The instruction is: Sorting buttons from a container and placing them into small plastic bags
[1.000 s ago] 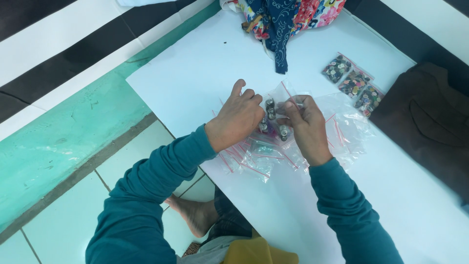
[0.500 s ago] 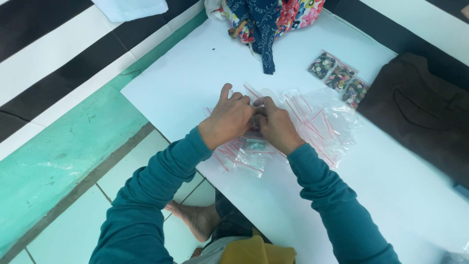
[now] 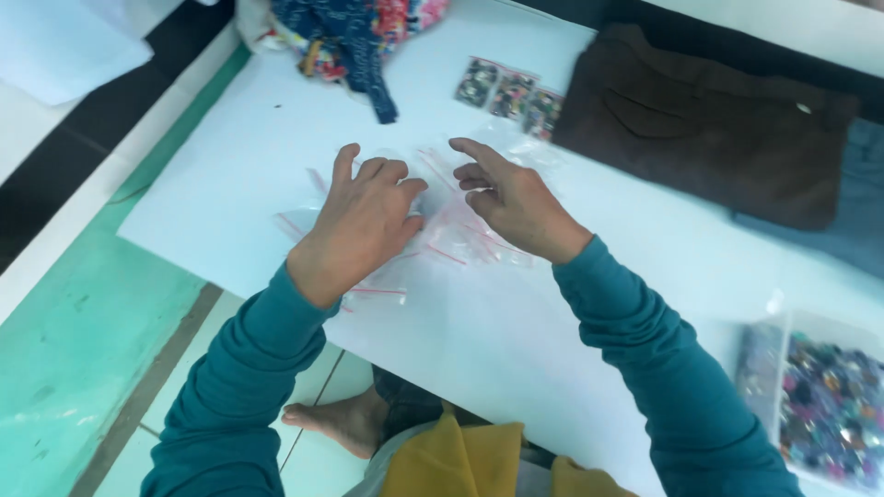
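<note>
A loose pile of small clear zip bags [image 3: 442,235] with red seal strips is spread flat on the white table [image 3: 239,156], near its front edge. The left hand [image 3: 364,225] is laid palm-down on the pile, fingers [image 3: 387,175] half curled and pressing the bags; nothing is seen pinched. The right hand [image 3: 516,198] is held just beside it over the pile, fingers spread and released, nothing grasped.

The bags are judged very light, thin, limp and slippery; they probably slide over one another and cling. A single bag is best pinched at the stiffer red seal edge, with the rest held down.

Three filled packets [image 3: 509,90] of small dark pieces lie in a row beyond the pile, apart from it. A colourful patterned cloth bundle [image 3: 354,32] sits at the far edge. A dark brown folded garment [image 3: 700,124] lies to the right, partly over blue cloth [image 3: 847,212]. A clear box of mixed coloured beads [image 3: 829,405] stands at the near right, well apart. Nothing blocks the pile.
</note>
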